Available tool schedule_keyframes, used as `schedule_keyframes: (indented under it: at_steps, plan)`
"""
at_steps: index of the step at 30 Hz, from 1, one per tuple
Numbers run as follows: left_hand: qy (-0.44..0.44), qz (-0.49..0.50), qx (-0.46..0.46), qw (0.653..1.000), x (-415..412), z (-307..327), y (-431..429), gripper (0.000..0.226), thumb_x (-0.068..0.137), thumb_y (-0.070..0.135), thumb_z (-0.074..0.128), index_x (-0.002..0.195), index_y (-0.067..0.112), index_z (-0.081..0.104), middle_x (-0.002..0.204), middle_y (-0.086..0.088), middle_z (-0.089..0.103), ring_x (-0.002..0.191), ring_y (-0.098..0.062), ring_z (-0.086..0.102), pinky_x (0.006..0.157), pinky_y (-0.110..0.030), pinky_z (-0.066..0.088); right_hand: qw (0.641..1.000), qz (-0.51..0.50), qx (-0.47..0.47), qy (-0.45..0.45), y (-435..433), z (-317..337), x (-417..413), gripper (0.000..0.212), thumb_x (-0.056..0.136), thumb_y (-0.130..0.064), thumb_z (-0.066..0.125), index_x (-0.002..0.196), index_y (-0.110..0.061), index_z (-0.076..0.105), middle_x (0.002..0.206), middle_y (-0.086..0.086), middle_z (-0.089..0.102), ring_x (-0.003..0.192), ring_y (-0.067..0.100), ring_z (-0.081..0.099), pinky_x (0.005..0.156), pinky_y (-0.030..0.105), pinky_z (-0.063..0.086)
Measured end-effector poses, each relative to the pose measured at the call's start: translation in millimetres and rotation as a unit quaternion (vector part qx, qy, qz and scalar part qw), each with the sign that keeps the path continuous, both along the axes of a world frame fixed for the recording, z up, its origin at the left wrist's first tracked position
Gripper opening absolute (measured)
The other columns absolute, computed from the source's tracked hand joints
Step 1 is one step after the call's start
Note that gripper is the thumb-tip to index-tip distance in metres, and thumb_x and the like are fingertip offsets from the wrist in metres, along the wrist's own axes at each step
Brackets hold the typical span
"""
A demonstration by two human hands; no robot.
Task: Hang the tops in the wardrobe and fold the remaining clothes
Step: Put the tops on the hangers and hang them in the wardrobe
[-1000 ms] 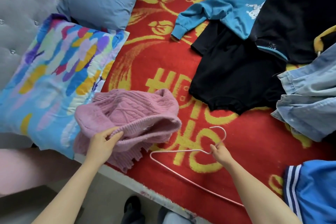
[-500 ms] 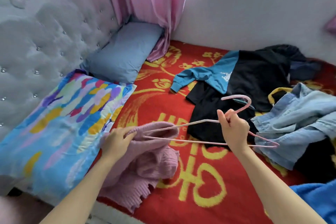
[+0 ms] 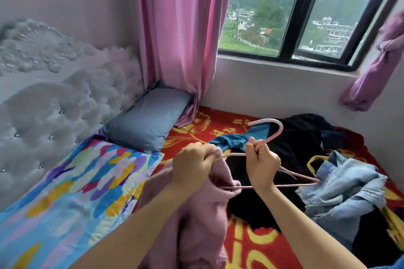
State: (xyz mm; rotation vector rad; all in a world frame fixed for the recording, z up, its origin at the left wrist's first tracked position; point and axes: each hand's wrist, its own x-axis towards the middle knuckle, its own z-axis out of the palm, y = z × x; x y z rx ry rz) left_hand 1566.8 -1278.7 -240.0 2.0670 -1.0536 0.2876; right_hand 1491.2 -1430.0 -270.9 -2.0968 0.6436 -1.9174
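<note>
pink sweater (image 3: 196, 214) edge: left hand (image 3: 192, 166); hanger (image 3: 265, 120): right hand (image 3: 262, 164)

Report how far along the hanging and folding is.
Done: nothing visibly hung or folded yet. In hand: the left hand holds the pink sweater open while the right hand grips the pink hanger below its hook, one hanger end at the sweater's opening. Left: the black and teal top and the denim garment lie heaped on the bed; no wardrobe is in view.
</note>
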Motion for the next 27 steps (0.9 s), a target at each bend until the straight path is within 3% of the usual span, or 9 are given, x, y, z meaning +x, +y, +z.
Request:
schedule_keyframes:
  at_steps: [3, 6, 8, 12, 14, 16, 19, 22, 27]
  plan:
    - [-0.035, 0.003, 0.019, 0.999, -16.2, 36.9, -13.1, 0.035, 0.089, 0.052, 0.050, 0.102, 0.025, 0.069, 0.095, -0.001, 0.065, 0.097, -0.020, 0.057, 0.076, -0.031, 0.041, 0.983, 0.016, 0.180, -0.016, -7.4, 25.7, -9.5, 0.048, 0.081, -0.044, 0.041, 0.048, -0.010, 0.040, 0.041, 0.009, 0.042, 0.046, 0.017, 0.037, 0.053, 0.033, 0.035]
    - [0.004, -0.100, -0.005, 0.995, -4.8, 62.4, 9.1, 0.067, 0.070, 0.072, 0.035, 0.113, 0.031, 0.066, 0.100, 0.015, 0.062, 0.101, -0.004, 0.046, 0.087, -0.026, 0.034, 0.971, 0.005, 0.234, -0.052, -34.2, 53.5, -45.8, 0.047, 0.080, -0.047, 0.039, 0.047, -0.014, 0.037, 0.036, -0.001, 0.039, 0.043, 0.017, 0.041, 0.056, 0.031, 0.034]
    - [0.037, -0.121, -0.073, 0.989, 19.3, 64.2, 23.7, 0.060, 0.068, 0.071, 0.034, 0.114, 0.042, 0.060, 0.098, 0.028, 0.053, 0.095, 0.012, 0.040, 0.090, -0.019, 0.026, 0.960, 0.015, 0.263, -0.095, -44.7, 62.2, -66.8, 0.045, 0.080, -0.041, 0.040, 0.047, -0.011, 0.042, 0.036, -0.005, 0.049, 0.041, 0.011, 0.048, 0.049, 0.020, 0.036]
    - [0.382, -0.199, -0.094, 0.898, 56.9, 36.0, 22.5, 0.037, 0.100, 0.032, 0.035, 0.133, 0.020, 0.045, 0.129, -0.006, 0.054, 0.108, -0.007, 0.048, 0.094, -0.020, 0.039, 0.950, 0.016, 0.297, -0.094, -30.9, 43.7, -80.2, 0.045, 0.086, -0.028, 0.043, 0.046, -0.006, 0.043, 0.034, -0.014, 0.048, 0.035, 0.001, 0.046, 0.043, 0.008, 0.033]
    - [0.491, -0.174, 0.000, 0.854, 62.2, 2.3, 28.3, 0.031, 0.102, 0.013, 0.033, 0.112, -0.003, 0.058, 0.105, -0.016, 0.068, 0.088, -0.011, 0.057, 0.085, -0.024, 0.046, 0.946, 0.015, 0.311, -0.090, -28.7, 31.7, -86.8, 0.048, 0.092, -0.022, 0.047, 0.048, -0.003, 0.045, 0.032, -0.009, 0.048, 0.035, 0.002, 0.046, 0.042, 0.008, 0.034]
    - [0.545, -0.162, 0.104, 0.816, 54.9, -12.0, 28.3, 0.036, 0.103, 0.010, 0.029, 0.082, 0.006, 0.058, 0.067, -0.001, 0.068, 0.065, -0.008, 0.059, 0.062, -0.019, 0.050, 0.940, -0.001, 0.331, -0.088, -35.8, 26.9, -96.6, 0.049, 0.095, -0.016, 0.047, 0.049, -0.001, 0.046, 0.032, -0.002, 0.043, 0.035, 0.003, 0.046, 0.042, 0.009, 0.034]
    - [0.489, -0.228, 0.194, 0.820, 42.2, -6.0, 28.2, 0.030, 0.101, 0.007, 0.035, 0.081, 0.019, 0.055, 0.078, 0.004, 0.056, 0.061, 0.002, 0.052, 0.053, -0.008, 0.042, 0.927, -0.028, 0.363, -0.096, -52.9, 22.6, -116.6, 0.046, 0.094, -0.022, 0.048, 0.052, -0.003, 0.050, 0.047, 0.008, 0.047, 0.049, 0.015, 0.051, 0.058, 0.021, 0.045]
    - [0.428, -0.207, 0.041, 0.879, 49.9, 26.3, 22.5, 0.038, 0.078, 0.047, 0.069, 0.055, 0.017, 0.064, 0.055, 0.008, 0.051, 0.043, 0.001, 0.041, 0.042, -0.013, 0.033, 0.914, -0.064, 0.387, -0.101, -62.7, 26.5, -135.0, 0.044, 0.095, -0.023, 0.048, 0.057, -0.001, 0.052, 0.056, 0.012, 0.051, 0.063, 0.031, 0.050, 0.074, 0.043, 0.045]
    - [0.133, -0.164, -0.144, 0.967, 40.4, 97.3, 4.7, 0.027, 0.086, 0.014, 0.064, 0.065, 0.029, 0.071, 0.055, 0.026, 0.061, 0.056, 0.011, 0.053, 0.061, -0.007, 0.039, 0.891, -0.058, 0.420, -0.163, -59.3, 27.9, -158.3, 0.043, 0.098, -0.020, 0.044, 0.056, -0.009, 0.047, 0.054, 0.009, 0.046, 0.049, 0.016, 0.050, 0.056, 0.023, 0.041]
